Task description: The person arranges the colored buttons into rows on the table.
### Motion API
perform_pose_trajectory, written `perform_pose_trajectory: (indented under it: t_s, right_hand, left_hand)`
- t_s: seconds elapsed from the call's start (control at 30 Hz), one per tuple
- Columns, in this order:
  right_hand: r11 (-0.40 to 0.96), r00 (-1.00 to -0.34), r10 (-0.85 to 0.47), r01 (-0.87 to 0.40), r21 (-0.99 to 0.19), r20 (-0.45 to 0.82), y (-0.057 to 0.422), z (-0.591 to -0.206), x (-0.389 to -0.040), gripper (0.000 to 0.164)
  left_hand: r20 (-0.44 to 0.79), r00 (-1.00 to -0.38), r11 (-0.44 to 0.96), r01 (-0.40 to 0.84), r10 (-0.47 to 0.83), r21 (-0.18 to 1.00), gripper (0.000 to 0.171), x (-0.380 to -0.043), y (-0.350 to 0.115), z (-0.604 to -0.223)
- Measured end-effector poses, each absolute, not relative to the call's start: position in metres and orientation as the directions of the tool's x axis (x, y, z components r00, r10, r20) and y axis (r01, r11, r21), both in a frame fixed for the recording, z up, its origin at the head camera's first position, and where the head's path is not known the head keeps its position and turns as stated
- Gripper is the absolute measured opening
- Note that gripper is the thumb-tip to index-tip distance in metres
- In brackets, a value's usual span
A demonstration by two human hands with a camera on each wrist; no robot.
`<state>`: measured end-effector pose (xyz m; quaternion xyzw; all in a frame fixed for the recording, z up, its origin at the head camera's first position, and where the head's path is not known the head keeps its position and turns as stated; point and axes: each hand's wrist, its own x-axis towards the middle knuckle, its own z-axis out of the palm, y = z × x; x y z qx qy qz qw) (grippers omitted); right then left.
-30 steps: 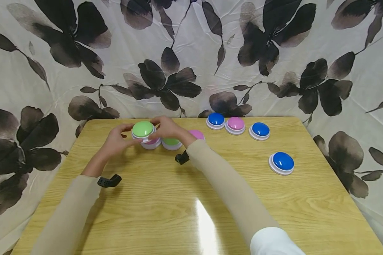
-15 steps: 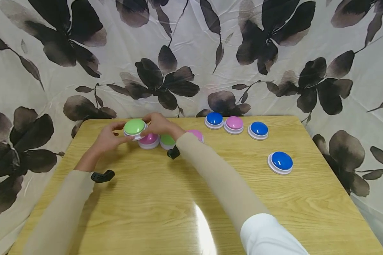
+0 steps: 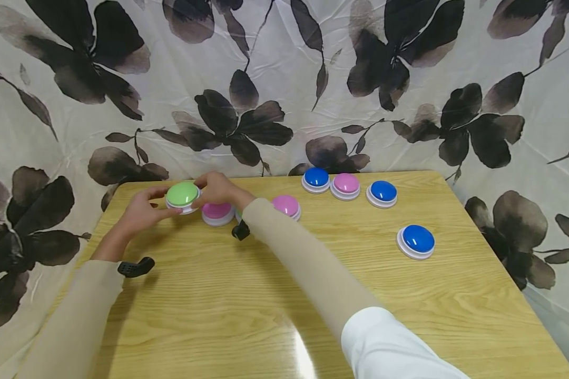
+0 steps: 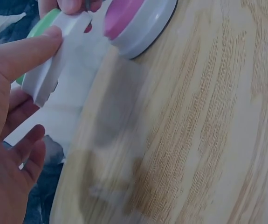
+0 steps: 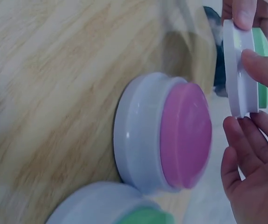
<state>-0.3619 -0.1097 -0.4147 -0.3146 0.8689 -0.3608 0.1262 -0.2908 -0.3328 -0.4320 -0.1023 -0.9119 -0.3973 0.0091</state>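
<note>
A green-domed push button (image 3: 182, 194) with a white base is held between both hands near the table's far left corner. My left hand (image 3: 141, 211) grips its left side, thumb at the front of the white rim. From the right, my right hand (image 3: 218, 189) pinches the same rim. In the left wrist view the green button's white base (image 4: 59, 51) is tilted and clear of the wood. A pink push button (image 3: 217, 211) sits just to its right; the right wrist view shows another green button (image 5: 145, 216) beside the pink one, mostly hidden by the right arm in the head view.
Another pink button (image 3: 286, 206) stands behind the right sleeve. Farther right are a blue button (image 3: 316, 178), a pink button (image 3: 345, 183) and a second blue one (image 3: 383, 191) along the back. A third blue button (image 3: 417, 239) sits nearer. Floral cloth (image 3: 313, 121) hangs behind the table (image 3: 208, 316).
Both hands have carried the green button leftward, from in front of the pink button to its left side. The pink button beneath it has come into fuller view. The camera has shifted slightly.
</note>
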Motion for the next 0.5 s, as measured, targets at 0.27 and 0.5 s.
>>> perform_pose_trajectory:
  t_s: [0.27, 0.5]
  right_hand:
    - [0.545, -0.787, -0.617, -0.422, -0.725, -0.005, -0.122, -0.422, -0.359, 0.057]
    - [0.625, -0.805, -0.591, -0.418, -0.659, -0.048, -0.128, -0.425, -0.356, 0.058]
  left_hand:
    - [0.112, -0.979, 0.679, 0.200, 0.172, 0.706, 0.073, -0.290, -0.340, -0.439]
    - [0.090, -0.982, 0.673, 0.180, 0.167, 0.718, 0.074, -0.291, -0.344, -0.447]
